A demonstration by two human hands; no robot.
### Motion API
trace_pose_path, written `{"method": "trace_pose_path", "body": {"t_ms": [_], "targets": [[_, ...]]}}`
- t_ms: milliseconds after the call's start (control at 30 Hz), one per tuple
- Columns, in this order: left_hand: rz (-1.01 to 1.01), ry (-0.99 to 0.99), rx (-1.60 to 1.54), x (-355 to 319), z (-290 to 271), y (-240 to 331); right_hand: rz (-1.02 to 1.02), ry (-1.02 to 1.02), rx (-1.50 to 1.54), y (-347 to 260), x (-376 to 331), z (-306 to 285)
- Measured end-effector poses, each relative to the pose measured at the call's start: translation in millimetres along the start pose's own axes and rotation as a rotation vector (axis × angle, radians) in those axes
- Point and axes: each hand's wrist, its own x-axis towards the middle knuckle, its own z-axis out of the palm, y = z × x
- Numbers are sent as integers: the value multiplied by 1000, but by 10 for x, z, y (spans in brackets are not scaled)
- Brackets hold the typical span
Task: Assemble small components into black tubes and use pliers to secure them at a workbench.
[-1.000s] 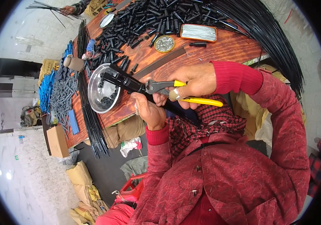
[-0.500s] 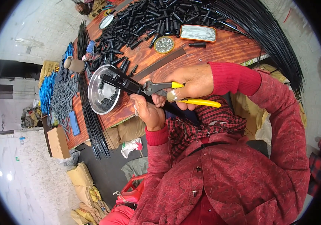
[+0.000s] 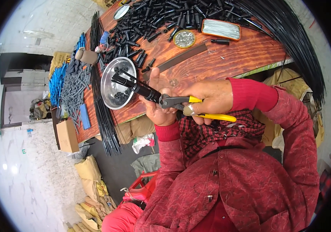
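My right hand (image 3: 210,96) is closed round end-cutting pliers (image 3: 167,101) with yellow grips; a light wrapping covers its thumb. The jaws meet a black tubular part (image 3: 144,91), which has several prongs at its far left end. My left hand (image 3: 159,114) holds this part from beneath, its thumb beside it and one finger stretched up behind it. My other left fingers are partly hidden by the part and the pliers. Just beyond the prongs stands a clear bowl (image 3: 106,92) with small black rings inside.
On the wooden table (image 3: 246,52) lie a heap of black tubes (image 3: 150,23), a round tin of small metal pieces (image 3: 184,39), a tray of pale wires (image 3: 221,29) and a flat dark bar (image 3: 183,57). Long black rods (image 3: 105,116) overhang the near edge.
The view has shifted, so the table appears higher and further right. My left finger has straightened upward and the thumb has slid along the black part. The pliers stay at its near end.
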Motion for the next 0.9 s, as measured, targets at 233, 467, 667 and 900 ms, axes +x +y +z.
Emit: {"method": "trace_pose_path", "body": {"t_ms": [233, 467, 667, 900], "targets": [[3, -24, -92, 37, -132, 4, -56, -23, 62, 85, 152, 20], [-10, -14, -135, 66, -187, 34, -69, -22, 84, 108, 228, 3], [76, 150, 245, 178, 28, -77, -18, 129, 138, 137, 118, -50], [73, 286, 357, 164, 155, -100, -32, 184, 179, 90, -28, -92]]}}
